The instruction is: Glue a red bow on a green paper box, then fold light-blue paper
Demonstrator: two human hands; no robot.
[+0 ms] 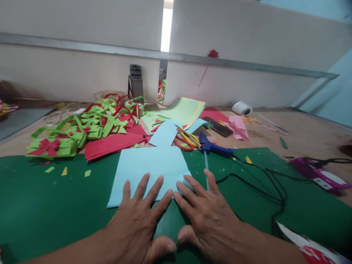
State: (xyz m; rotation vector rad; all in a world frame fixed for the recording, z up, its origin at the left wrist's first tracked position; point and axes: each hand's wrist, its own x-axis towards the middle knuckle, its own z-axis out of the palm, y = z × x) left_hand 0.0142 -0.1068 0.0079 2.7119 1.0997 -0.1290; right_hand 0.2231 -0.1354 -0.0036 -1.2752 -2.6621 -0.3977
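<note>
A light blue sheet of paper (151,161) lies on the green mat (68,205) in front of me, with a crease or fold along its near part. My left hand (145,212) rests on its near edge, fingers spread and flat. Beside it, my right hand (203,209) presses on the near right corner, its fingers also spread. The two index fingertips nearly meet at the paper's edge. Just beyond the sheet are a smaller blue paper piece (165,134), red-handled scissors (184,145) and a blue glue gun (216,147) with a glue stick in it.
Several green paper bags with red bows (52,147) crowd the left, near red paper sheets (112,143). A dark bottle (136,82) stands by the wall. To the right are a phone (217,126), a white roll (241,108), a purple power strip (319,174) and black cables (283,198).
</note>
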